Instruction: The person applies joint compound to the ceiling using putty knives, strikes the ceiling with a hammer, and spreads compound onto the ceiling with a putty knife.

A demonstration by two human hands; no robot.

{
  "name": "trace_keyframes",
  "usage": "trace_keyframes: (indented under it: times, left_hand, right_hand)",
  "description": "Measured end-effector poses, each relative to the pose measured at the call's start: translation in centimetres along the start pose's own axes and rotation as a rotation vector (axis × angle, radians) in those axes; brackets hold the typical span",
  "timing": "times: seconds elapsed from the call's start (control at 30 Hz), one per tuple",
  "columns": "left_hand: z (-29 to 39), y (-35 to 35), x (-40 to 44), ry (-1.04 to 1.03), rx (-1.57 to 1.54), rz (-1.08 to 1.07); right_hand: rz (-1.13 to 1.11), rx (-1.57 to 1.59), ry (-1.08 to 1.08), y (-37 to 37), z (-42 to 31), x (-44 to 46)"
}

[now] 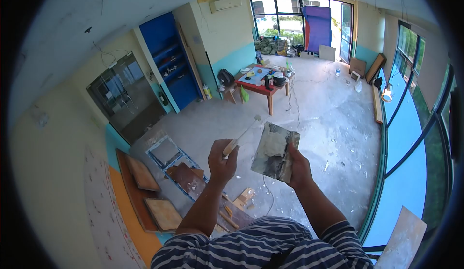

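Note:
My left hand (223, 160) is closed round the wooden handle of a putty knife (245, 130). Its thin metal part points up and away, with a whitish blob at the far end. In my right hand (299, 165) is a flat, rectangular plastering trowel (261, 159), gripped along its right side and tilted toward me. A mound of pale putty (275, 144) lies on its face, with dark grey smears below. The tip of the knife is near the trowel's upper left corner, apart from it. Both hands are raised well above the floor.
Below left lie a blue-stained ladder (166, 151) and wooden boards (186, 178). A cluttered red table (265, 90) stands farther off, cables (297, 105) trailing beside it. Debris dots the floor (333, 138). Windows (413, 124) line the right; a doorway (346, 32) is at the back.

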State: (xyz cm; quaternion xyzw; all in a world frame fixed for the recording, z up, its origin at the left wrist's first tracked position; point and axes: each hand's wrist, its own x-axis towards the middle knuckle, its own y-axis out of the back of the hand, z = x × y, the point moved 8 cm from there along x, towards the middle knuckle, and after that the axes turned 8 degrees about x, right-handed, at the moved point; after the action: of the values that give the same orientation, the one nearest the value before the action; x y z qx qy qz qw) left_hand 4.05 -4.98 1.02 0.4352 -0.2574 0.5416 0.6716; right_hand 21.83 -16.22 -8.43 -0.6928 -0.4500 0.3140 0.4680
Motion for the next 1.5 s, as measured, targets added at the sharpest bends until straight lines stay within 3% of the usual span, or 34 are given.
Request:
trace_keyframes:
  times: [0.03,0.23,0.47,0.63,0.67,0.8,0.9,0.97,1.0,1.03,1.27,1.4,1.5]
  left_hand:
    - [-0.1,-0.2,0.0,0.058,-0.022,-0.01]
    - [0.2,-0.5,-0.8,-0.169,0.042,-0.022]
    - [-0.1,1.2,1.1,0.016,0.061,0.081]
    - [3.1,5.9,11.1,0.087,0.195,0.28]
    - [6.3,7.5,14.1,-0.002,0.129,0.332]
    - [13.5,13.4,24.1,-0.094,0.36,0.555]
    - [21.4,17.4,30.0,-0.372,0.44,0.681]
    - [26.6,19.6,32.5,-0.483,0.582,0.721]
    - [28.3,20.6,33.8,-0.443,0.602,0.711]
    - [29.7,21.8,35.4,-0.603,0.714,0.794]
    - [36.0,25.5,39.8,-0.64,0.993,0.719]
    - [38.3,26.8,41.2,-0.707,1.165,0.766]
    - [40.5,27.2,40.5,-0.767,1.246,0.942]
  right_hand:
    - [0.007,0.015,-0.012,-0.2,0.1,-0.1]
    - [-0.026,0.069,-0.022,-0.3,0.4,-0.3]
    - [0.034,0.094,-0.086,1.1,0.9,0.3]
    - [-0.133,0.167,-0.2,-1.6,2.1,0.3]
    - [-0.155,0.184,-0.215,-2.8,2.0,0.3]
    - [-0.178,0.203,-0.274,-6.0,2.4,-0.4]
    - [-0.194,0.158,-0.268,-6.6,2.0,-0.5]
    - [-0.19,0.129,-0.265,-7.0,1.7,-0.9]
    - [-0.19,0.125,-0.275,-7.1,1.7,-1.1]
    - [-0.189,0.122,-0.285,-7.2,1.7,-1.1]
    - [-0.138,0.124,-0.329,-5.9,2.8,0.3]
    - [-0.142,0.136,-0.35,-6.3,2.9,0.0]
    - [-0.125,0.126,-0.352,-5.7,3.0,0.2]
